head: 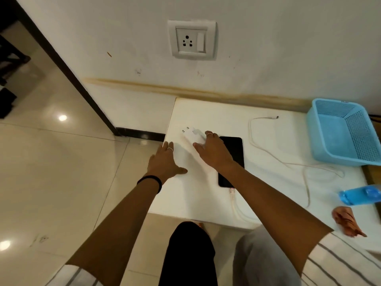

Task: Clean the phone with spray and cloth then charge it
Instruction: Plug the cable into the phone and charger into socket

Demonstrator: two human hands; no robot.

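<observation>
White low table (206, 195) against a stained wall; socket (192, 39) above. Phone (234, 149) lies flat, cable (235, 200) plugged in. Right hand (212, 148) – fingers curled on white charger (193, 136). Left hand (166, 159) – fingers straight, pressing table edge. Glossy tiled floor (51, 172) at left.

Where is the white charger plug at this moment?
In the head view, the charger plug lies on the white table near its left edge, under the right hand's fingertips, just left of the black phone and below the wall socket.
</observation>
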